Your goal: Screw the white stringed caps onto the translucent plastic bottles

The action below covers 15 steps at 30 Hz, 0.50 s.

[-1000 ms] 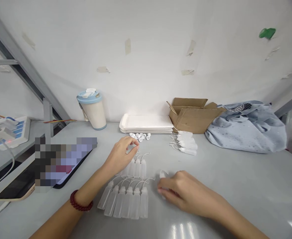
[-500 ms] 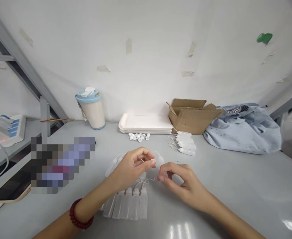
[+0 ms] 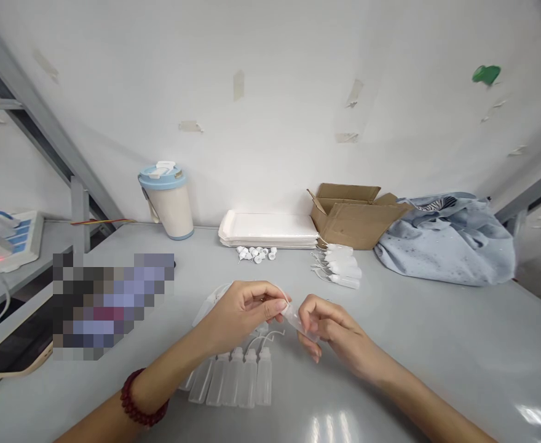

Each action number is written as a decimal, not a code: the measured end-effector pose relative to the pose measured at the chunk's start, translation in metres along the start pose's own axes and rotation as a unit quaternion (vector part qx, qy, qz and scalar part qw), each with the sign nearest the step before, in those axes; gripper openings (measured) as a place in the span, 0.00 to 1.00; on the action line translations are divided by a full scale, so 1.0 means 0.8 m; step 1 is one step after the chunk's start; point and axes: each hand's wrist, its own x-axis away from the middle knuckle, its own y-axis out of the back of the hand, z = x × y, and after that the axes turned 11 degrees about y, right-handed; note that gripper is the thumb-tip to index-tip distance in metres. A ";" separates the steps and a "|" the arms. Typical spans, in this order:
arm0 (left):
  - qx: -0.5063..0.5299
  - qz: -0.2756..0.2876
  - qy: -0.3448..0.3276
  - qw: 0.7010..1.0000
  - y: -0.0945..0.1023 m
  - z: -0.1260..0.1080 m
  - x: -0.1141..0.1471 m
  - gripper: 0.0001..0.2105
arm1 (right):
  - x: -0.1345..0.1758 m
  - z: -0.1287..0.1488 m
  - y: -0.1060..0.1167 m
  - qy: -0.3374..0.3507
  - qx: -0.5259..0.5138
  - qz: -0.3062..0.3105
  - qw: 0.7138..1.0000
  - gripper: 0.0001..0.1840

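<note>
A small translucent squeeze bottle [image 3: 295,319] with a thin tube at its top is tilted between my two hands. My left hand [image 3: 256,307] pinches the bottle at its neck end, and a red bead bracelet circles that wrist. Around the bottle's body close the fingers of my right hand [image 3: 328,323]. Several similar clear bottles [image 3: 236,378] lie side by side in a row below my left hand, their curved tubes pointing away from me. More bottles [image 3: 208,304] lie partly hidden behind my left hand.
At the back are small white caps [image 3: 256,253], stacked white padded envelopes [image 3: 270,229], an open cardboard box [image 3: 360,221] and another group of bottles [image 3: 342,267]. Grey-blue cloth [image 3: 450,243] lies at right. A cup [image 3: 166,206] and a phone [image 3: 16,338] stand left.
My hands have come together at the bottle. The right hand's fingers have closed round its body, and the bottle now slants down to the right between both hands.
</note>
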 end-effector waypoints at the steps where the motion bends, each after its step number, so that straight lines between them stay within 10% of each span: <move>1: -0.004 -0.002 0.001 1.000 -0.001 -0.001 0.000 0.08 | 0.000 -0.002 0.001 -0.006 -0.016 -0.006 1.000 0.05; 15: -0.009 -0.008 0.056 0.998 -0.004 -0.003 -0.001 0.13 | -0.006 -0.001 0.001 -0.057 -0.126 -0.035 0.990 0.04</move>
